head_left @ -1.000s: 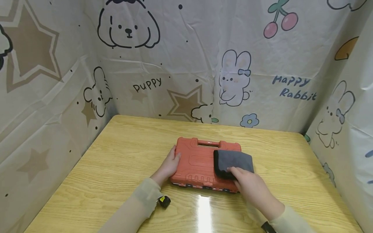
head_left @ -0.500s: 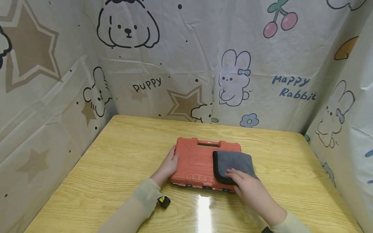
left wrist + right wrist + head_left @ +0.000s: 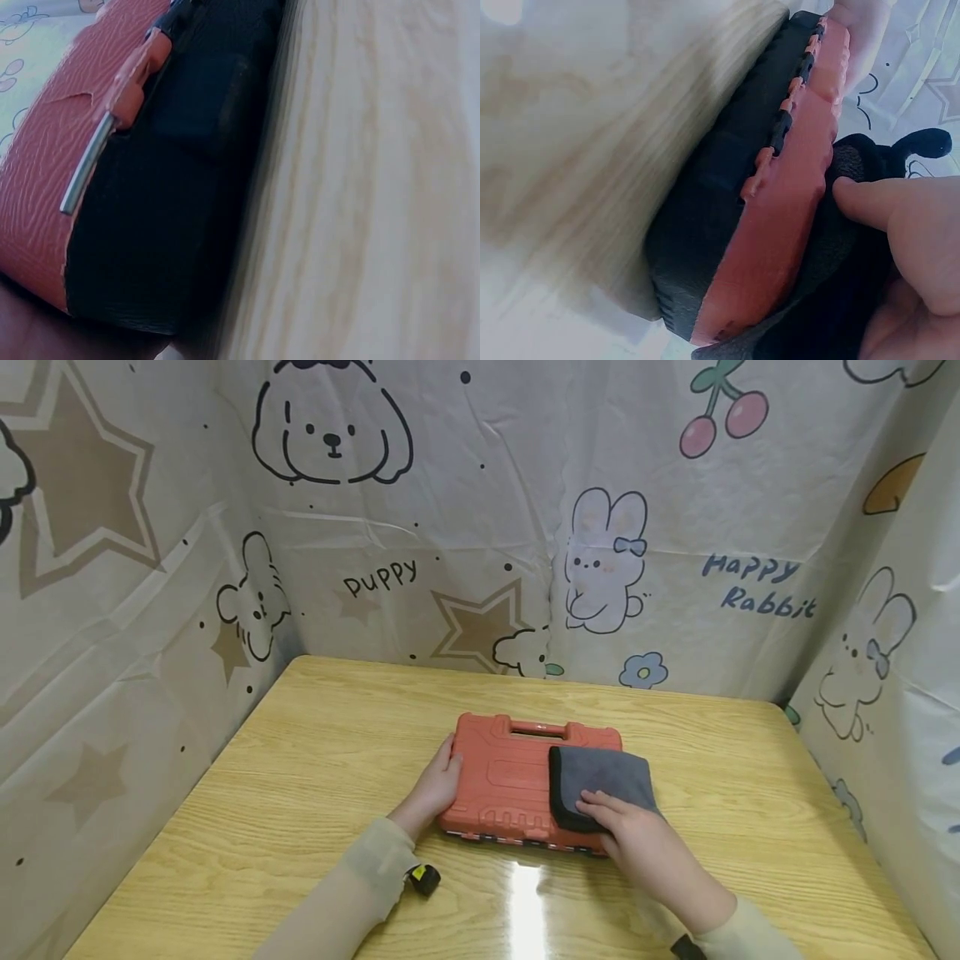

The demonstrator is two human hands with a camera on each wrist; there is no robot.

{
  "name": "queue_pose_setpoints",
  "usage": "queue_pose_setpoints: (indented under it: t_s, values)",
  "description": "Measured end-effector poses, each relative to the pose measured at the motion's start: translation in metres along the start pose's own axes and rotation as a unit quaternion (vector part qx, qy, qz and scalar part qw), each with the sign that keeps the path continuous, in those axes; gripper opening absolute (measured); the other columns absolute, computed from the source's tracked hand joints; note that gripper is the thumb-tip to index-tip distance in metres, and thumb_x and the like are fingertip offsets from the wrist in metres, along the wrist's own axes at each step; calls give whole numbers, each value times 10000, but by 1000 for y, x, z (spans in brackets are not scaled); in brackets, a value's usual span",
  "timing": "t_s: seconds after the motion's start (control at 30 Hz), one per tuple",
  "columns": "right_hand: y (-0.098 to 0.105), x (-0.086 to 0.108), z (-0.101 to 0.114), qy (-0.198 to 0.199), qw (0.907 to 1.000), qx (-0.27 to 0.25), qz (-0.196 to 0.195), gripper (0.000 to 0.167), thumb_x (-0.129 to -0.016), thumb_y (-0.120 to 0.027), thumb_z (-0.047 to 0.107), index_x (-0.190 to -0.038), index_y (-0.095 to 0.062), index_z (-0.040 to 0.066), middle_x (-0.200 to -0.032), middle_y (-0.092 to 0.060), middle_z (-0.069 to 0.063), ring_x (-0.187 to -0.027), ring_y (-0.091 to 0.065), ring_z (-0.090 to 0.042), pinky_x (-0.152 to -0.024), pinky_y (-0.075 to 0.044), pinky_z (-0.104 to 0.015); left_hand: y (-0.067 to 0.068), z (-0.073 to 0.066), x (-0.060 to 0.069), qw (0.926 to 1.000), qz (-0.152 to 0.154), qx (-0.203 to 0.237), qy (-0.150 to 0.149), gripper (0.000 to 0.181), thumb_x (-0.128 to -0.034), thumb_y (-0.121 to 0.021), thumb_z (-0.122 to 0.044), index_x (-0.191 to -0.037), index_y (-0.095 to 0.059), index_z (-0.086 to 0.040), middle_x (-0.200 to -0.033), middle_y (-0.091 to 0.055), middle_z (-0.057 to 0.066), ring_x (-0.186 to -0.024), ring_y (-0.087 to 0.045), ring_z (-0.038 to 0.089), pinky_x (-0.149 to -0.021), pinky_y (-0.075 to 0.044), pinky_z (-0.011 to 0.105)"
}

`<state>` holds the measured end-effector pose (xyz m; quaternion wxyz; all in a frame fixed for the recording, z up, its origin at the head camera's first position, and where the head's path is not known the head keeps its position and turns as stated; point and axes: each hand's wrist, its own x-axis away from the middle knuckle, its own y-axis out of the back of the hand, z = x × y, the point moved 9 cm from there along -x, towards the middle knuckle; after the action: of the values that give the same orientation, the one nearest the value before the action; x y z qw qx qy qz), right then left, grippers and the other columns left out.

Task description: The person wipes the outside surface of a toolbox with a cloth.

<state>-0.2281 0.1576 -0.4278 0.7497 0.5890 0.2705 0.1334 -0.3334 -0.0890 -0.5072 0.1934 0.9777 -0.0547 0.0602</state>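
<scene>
A red tool case (image 3: pixel 510 777) with a black base lies flat on the table, its handle at the far side. My left hand (image 3: pixel 437 787) grips its left edge, thumb on the lid; the fingers beneath are hidden. On the lid's right half is a folded grey cloth (image 3: pixel 603 772) with black trim. My right hand (image 3: pixel 648 852) holds this cloth against the lid, fingertips on top near its front edge. In the right wrist view, the thumb of the right hand (image 3: pixel 919 240) presses dark folds of cloth (image 3: pixel 829 251) beside the case's red rim.
Wooden tabletop (image 3: pixel 322 727) surrounds the case. Behind and at both sides hangs a printed curtain (image 3: pixel 480 510). A small black object with a yellow mark (image 3: pixel 424 880) sits at the left wrist. A metal pin (image 3: pixel 86 165) shows along the case's seam.
The cloth slides slightly toward the front of the lid, then a little back. My right fingers lie flatter on it than a second ago. The left hand and case stay put.
</scene>
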Motion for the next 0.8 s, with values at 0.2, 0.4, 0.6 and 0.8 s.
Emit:
queue_pose_setpoints:
  t_s: [0.2,0.4,0.6,0.8]
  values:
    - [-2,-10,-3,-143,9996,-183,186,391,-899,-739,6,-1285,-722,70,-1375,-675,-114,-1227,-671,-326,-949,-583,-459,2,1,1,10000,-16,-28,15,575,-1130,-304,-208,-1644,-147,-3,-1695,-188,241,-1572,-161,420,-1280,-146,567]
    - [-2,-18,-6,-175,9994,-260,162,368,-905,-751,20,-1269,-730,62,-1355,-684,-132,-1203,-681,-339,-950,-581,-469,1,2,2,10000,27,-1,27,573,-1132,-310,-207,-1644,-152,-4,-1699,-184,233,-1574,-158,416,-1280,-148,566]
    - [0,-30,-16,-250,9988,-404,143,368,-908,-751,6,-1273,-721,34,-1349,-685,-154,-1230,-660,-367,-985,-560,-501,1,3,1,10000,22,59,66,571,-1135,-311,-212,-1648,-153,-19,-1702,-184,222,-1577,-155,409,-1281,-147,565]
    - [2,-49,-32,-346,9977,-470,349,374,-925,-728,-2,-1297,-693,-16,-1377,-659,-192,-1279,-617,-408,-1041,-518,-544,1,4,-1,10000,20,28,54,572,-1136,-304,-223,-1653,-146,-34,-1708,-177,208,-1581,-149,397,-1285,-141,556]
